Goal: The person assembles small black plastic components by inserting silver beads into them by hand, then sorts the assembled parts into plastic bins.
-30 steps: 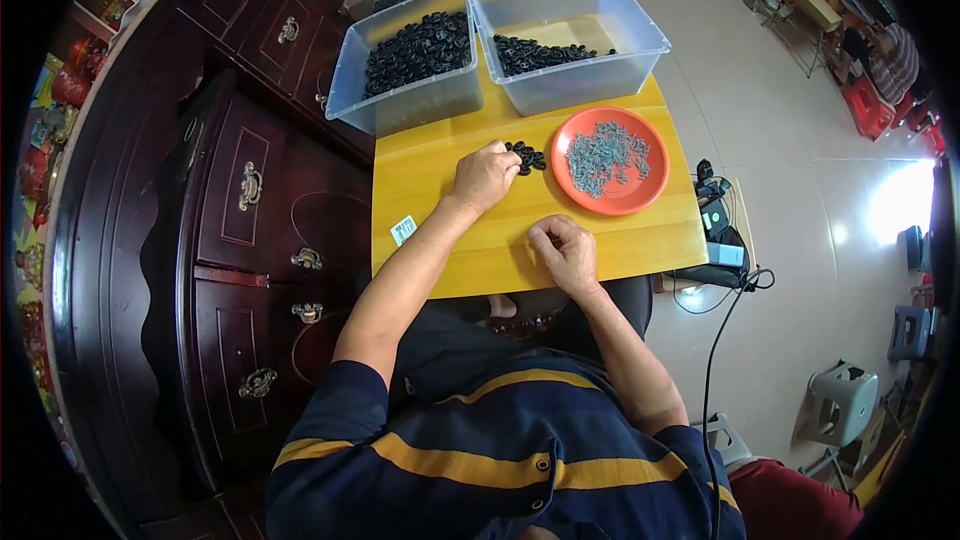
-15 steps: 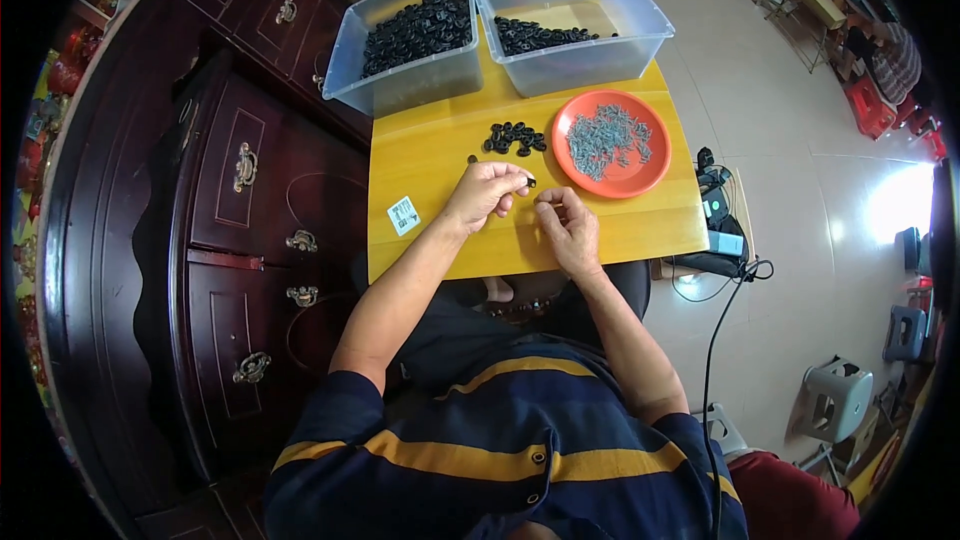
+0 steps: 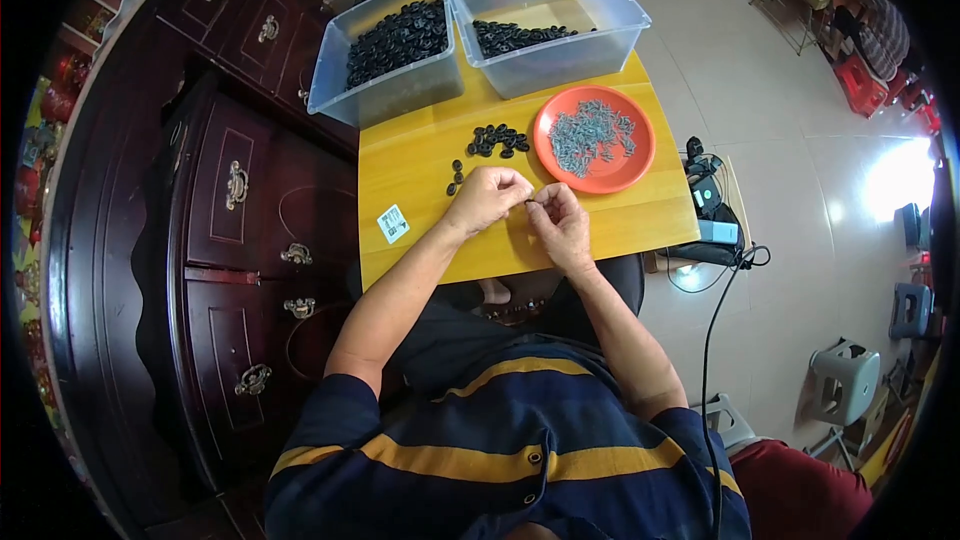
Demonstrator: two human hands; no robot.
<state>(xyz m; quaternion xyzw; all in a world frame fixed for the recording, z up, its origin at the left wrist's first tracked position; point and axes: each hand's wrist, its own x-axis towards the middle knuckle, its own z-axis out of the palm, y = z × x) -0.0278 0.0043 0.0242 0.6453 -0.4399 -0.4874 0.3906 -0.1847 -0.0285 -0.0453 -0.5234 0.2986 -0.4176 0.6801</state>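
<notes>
My left hand (image 3: 488, 198) pinches a small dark piece (image 3: 530, 202), shape hidden, at twelve o'clock; my right hand (image 3: 562, 230) curls against it, grip unclear; crowding could fumble it onto yellow wooden tabletop (image 3: 630, 220).

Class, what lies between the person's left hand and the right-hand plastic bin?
The head view shows a cluster of small black pieces on the yellow table between them.
</notes>
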